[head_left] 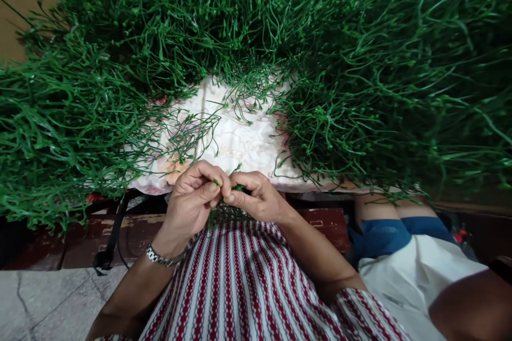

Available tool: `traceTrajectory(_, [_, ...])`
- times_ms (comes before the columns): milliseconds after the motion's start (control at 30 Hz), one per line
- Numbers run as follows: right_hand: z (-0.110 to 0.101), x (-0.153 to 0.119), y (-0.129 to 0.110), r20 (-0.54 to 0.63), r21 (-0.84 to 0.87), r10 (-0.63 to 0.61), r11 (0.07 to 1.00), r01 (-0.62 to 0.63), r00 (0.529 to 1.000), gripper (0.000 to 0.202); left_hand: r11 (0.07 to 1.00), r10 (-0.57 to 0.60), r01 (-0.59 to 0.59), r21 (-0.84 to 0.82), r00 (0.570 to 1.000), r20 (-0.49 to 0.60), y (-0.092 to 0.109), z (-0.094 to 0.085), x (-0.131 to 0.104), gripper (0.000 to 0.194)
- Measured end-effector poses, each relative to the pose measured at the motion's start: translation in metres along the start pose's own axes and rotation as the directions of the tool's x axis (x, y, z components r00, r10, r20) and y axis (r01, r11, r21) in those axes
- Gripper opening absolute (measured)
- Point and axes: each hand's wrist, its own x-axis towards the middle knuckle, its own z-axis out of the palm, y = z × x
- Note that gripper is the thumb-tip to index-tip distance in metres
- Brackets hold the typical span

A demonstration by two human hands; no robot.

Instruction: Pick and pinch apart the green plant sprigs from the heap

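My left hand (196, 197) and my right hand (258, 196) meet just in front of my striped shirt, near the table's front edge. Thumb and fingers of the left hand pinch a thin green sprig, its tip (216, 182) showing at the thumb. The right hand is closed too, with green sprigs (239, 188) showing between its thumb and curled fingers. The fingertips of both hands touch. More thin green sprigs (230, 214) show beneath the hands, in front of the shirt. A loose bunch of sprigs (192, 136) lies on the floral tablecloth (236, 144) beyond my left hand.
Tall heaps of the same plastic-looking green sprigs cover the table's left (68, 128), back (208, 10) and right (384, 85). A dark red wooden bench (324, 224) is below the table edge. Another person's knees (380, 213) and blue shorts are close on the right.
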Motion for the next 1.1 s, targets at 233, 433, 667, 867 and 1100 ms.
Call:
traceTrajectory(233, [-0.018,-0.005,-0.008,0.117,-0.173,-0.175,0.966,0.193,0.978,0.025,0.993,-0.069,0.069,-0.1,0.998,0.003,0.015,-0.008,0.015,0.014])
traceTrajectory(433, [-0.043,-0.016,-0.034,-0.413,-0.101,-0.137,0.989,0.104,0.9,0.017,1.0,0.025,-0.024,0.017,0.998,-0.062,0.016,-0.015,0.019,0.013])
traceTrajectory(667, [-0.013,0.002,-0.018,-0.05,-0.494,-0.13,0.865,0.088,0.99,0.016,0.978,0.184,-0.167,0.126,0.973,-0.14,0.009,0.002,0.021,0.009])
traceTrajectory(867, [0.0,0.002,0.003,-0.07,-0.584,-0.161,0.807,0.09,0.984,0.012,0.956,0.23,-0.2,0.216,0.965,-0.129,0.006,-0.003,0.018,0.006])
traceTrajectory(1100, [-0.001,-0.002,0.003,-0.122,-0.591,-0.245,0.797,0.127,0.962,0.008,0.858,0.058,-0.028,0.512,0.997,-0.044,0.004,-0.021,0.003,0.013])
